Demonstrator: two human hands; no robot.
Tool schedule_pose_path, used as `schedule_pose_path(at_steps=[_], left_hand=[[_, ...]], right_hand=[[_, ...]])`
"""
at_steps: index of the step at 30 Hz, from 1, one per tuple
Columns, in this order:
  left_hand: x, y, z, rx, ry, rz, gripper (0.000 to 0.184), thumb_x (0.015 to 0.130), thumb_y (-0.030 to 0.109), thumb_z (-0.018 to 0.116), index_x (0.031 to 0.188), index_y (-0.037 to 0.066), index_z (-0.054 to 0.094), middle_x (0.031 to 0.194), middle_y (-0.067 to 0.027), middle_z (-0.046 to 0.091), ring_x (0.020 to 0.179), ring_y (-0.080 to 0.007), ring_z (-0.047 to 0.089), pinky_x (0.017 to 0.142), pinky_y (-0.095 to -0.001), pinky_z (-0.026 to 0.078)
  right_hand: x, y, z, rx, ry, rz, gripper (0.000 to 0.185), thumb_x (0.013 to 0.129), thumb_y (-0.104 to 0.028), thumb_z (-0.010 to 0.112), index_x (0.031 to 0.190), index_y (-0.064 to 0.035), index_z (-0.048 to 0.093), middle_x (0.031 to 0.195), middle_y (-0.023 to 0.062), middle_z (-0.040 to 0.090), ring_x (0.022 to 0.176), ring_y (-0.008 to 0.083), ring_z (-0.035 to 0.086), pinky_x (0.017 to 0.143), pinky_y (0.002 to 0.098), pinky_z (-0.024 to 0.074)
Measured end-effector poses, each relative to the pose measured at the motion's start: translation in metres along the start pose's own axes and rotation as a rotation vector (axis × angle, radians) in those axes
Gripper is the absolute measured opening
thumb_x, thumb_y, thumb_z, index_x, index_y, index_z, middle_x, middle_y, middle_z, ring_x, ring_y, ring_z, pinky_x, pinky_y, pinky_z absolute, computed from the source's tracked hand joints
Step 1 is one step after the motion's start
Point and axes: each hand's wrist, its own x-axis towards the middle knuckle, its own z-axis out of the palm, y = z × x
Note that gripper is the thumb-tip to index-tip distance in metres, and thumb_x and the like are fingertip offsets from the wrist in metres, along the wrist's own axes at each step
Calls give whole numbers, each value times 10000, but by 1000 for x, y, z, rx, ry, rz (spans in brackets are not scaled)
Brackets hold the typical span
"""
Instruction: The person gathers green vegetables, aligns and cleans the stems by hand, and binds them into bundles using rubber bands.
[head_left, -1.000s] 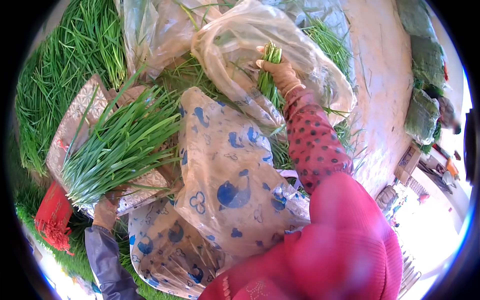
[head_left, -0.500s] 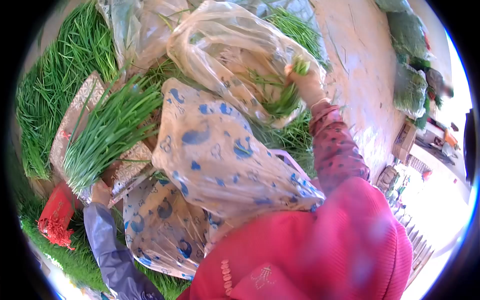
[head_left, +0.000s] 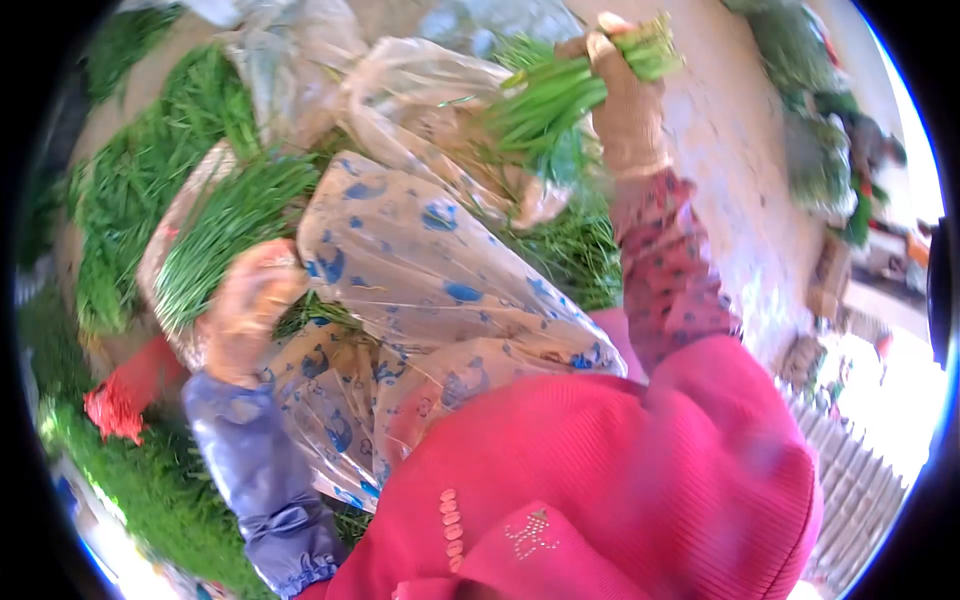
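Note:
At the top right, my right hand (head_left: 625, 110) is wrapped round a bunch of green stalks (head_left: 560, 105), whose pale cut ends stick out past the fingers while the leaves trail left over a clear plastic bag (head_left: 400, 75). My left hand (head_left: 250, 310), smeared by motion, is over the lower right part of a loose pile of green leaves (head_left: 235, 215). Its fingers are too blurred to show whether they grip anything. That pile lies on a patterned board (head_left: 165, 235). A plastic sheet with blue prints (head_left: 440, 290) covers my lap.
A thick heap of greens (head_left: 110, 240) lies at the far left, with more greens (head_left: 150, 510) below it. A red bundle with a fringe (head_left: 125, 400) is beside the board. Wrapped green bundles (head_left: 815, 155) and a cardboard box (head_left: 828, 275) stand at the right.
My right hand has drawn the bunch up and out of the clear bag's mouth. My left hand has risen from the board's lower edge onto the leaves. The view has shifted somewhat.

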Motion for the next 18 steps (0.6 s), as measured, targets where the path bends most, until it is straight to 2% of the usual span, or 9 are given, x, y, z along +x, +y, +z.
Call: schedule_pose_path(at_steps=[1, 4, 6, 8, 10, 13, 15, 17, 18], left_hand=[[-1, 5, 24, -325, -202, 103, 512, 900, 265, 663, 1328, 52, 480, 1133, -89, 621, 1016, -174, 595, 921, -303, 464], [8, 10, 86, -582, -621, 144, 749, 844, 240, 735, 1436, 23, 332, 1382, -174, 467, 1291, -264, 445, 1033, -392, 394], [20, 21, 116, -628, -634, 133, 1029, 750, 414, 796, 1489, 17, 199, 1431, -206, 411, 1330, -293, 397, 1104, -429, 294], [20, 40, 139, -757, -522, 215, 1054, 750, 466, 779, 1498, 38, 173, 1427, -219, 411, 1333, -310, 389, 1105, -460, 282], [22, 59, 149, -1295, -256, 506, 969, 771, 517, 736, 1469, 48, 256, 1412, -207, 433, 1277, -328, 457, 1044, -494, 372], [29, 64, 129, -1532, -222, 723, 788, 846, 487, 664, 1420, 59, 334, 1378, -181, 472, 1187, -332, 537, 961, -507, 470], [30, 52, 126, -1725, -125, 624, 682, 875, 444, 642, 1370, 51, 387, 1341, -174, 504, 1149, -336, 562, 928, -496, 504], [39, 31, 117, -1778, 9, 454, 462, 928, 315, 597, 1274, 32, 481, 1205, -164, 592, 1063, -343, 607, 923, -490, 532], [32, 29, 112, -1844, -189, 399, 408, 919, 218, 595, 1258, 10, 501, 1087, -149, 628, 935, -330, 638, 849, -462, 555]], right_hand=[[-5, -5, 10, 37, -39, -27, 249, 942, -112, 521, 1173, -40, 460, 1007, 169, 626, 956, 276, 627, 865, 414, 509], [-30, -34, 54, 284, -135, -145, 276, 925, -118, 529, 1162, -63, 400, 984, 154, 615, 932, 250, 612, 909, 429, 475], [-47, -40, 81, 556, -209, -196, 249, 903, -147, 564, 1090, -102, 406, 901, 89, 585, 921, 226, 577, 974, 455, 427], [-69, -54, 100, 696, -304, -194, 256, 891, -153, 582, 1070, -117, 403, 864, 62, 556, 918, 217, 558, 993, 461, 404], [-94, -57, 106, 779, -376, -184, 303, 860, -111, 585, 1094, -86, 395, 913, 68, 556, 922, 205, 560, 919, 414, 440], [-117, -29, 110, 530, -447, -317, 289, 830, -82, 649, 1049, -36, 466, 1023, 115, 592, 941, 201, 585, 808, 347, 498], [-137, -29, 104, 524, -562, -225, 261, 825, -97, 701, 1002, -43, 516, 1078, 135, 594, 966, 204, 587, 807, 335, 495], [-145, -37, 100, 387, -822, -410, 361, 794, -146, 756, 1071, -65, 540, 1145, 153, 573, 1056, 250, 565, 889, 382, 462], [-149, -41, 98, 330, -944, -509, 412, 778, -170, 784, 1105, -76, 551, 1179, 161, 563, 1101, 273, 554, 929, 405, 445]])
